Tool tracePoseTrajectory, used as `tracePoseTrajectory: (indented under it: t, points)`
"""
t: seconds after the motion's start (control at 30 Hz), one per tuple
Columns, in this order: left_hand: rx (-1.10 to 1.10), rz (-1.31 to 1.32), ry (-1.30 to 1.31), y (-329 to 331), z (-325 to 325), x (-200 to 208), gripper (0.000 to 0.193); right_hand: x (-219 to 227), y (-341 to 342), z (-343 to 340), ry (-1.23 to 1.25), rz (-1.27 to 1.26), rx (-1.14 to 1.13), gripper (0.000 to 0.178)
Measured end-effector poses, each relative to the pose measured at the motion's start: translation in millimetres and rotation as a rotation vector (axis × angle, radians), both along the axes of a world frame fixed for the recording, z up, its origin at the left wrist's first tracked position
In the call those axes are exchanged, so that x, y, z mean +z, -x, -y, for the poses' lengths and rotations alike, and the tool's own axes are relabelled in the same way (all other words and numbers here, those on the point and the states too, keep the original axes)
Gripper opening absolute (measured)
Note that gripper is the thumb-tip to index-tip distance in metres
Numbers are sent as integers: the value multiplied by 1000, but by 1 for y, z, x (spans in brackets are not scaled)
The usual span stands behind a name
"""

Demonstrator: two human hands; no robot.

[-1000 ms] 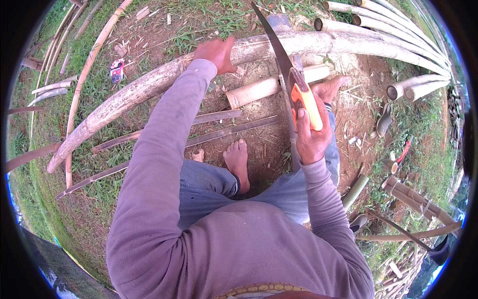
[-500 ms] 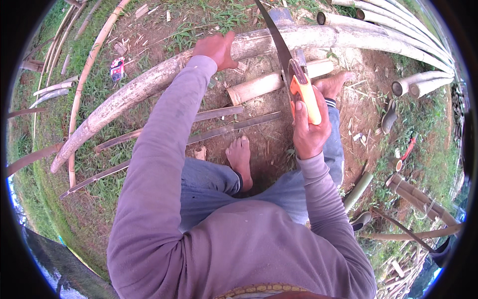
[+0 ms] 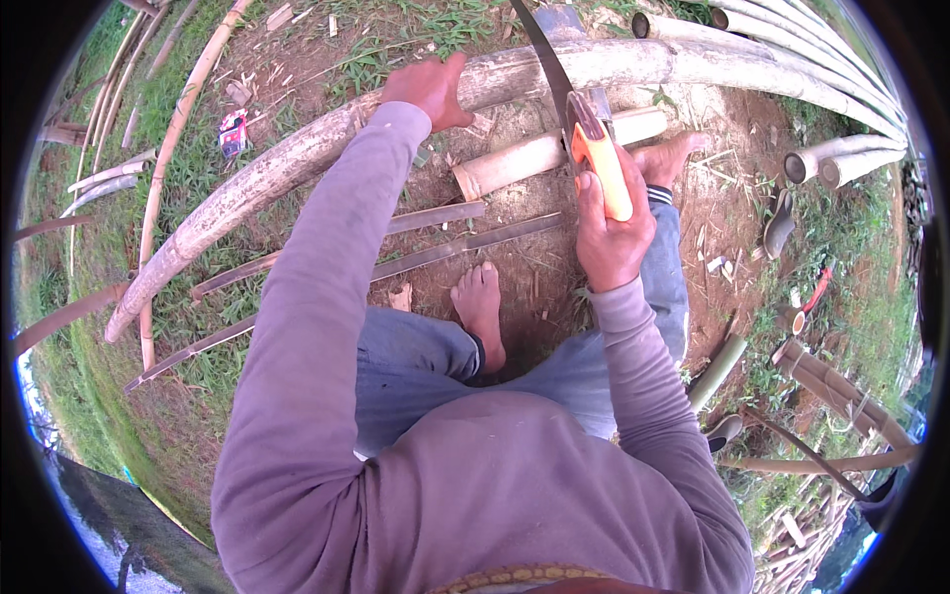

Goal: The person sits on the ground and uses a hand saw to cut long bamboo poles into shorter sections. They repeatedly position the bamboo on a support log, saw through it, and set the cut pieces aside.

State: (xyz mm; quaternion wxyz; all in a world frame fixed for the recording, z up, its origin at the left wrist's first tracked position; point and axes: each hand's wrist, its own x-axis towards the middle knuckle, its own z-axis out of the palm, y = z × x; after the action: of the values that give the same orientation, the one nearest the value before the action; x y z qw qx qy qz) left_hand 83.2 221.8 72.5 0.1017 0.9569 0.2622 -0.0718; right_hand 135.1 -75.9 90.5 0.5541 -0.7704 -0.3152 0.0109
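A long, pale, blotched bamboo pole runs across in front of me, from the near left to the far right. My left hand is closed over its top, fingers on the far side and thumb on the near side. My right hand grips a handsaw by its orange handle. The saw's dark blade crosses the pole at a slant, to the right of my left hand. From this view I cannot tell how deep the blade sits. Below the pole lies a short bamboo piece, partly behind the saw.
More bamboo poles are stacked at the far right. Split bamboo strips lie before my bare feet. A red-handled tool, a shoe and cut bamboo lie to the right. A small colourful packet rests on grass at left.
My right hand and the saw have moved slightly away from my body. My left hand keeps its place on the pole. The whole view has shifted a little.
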Motion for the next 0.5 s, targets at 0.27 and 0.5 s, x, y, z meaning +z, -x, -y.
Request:
tracePoseTrajectory:
  t: [0.27, 0.5]
  points:
    - [0, 24, -30, 3, -5, -6, 74, -33, 31, 75, -139, -70, 11, 49]
    - [64, -99, 43, -7, -7, 5, 95, -14, -20, -29, -69, 60, 30, 49]
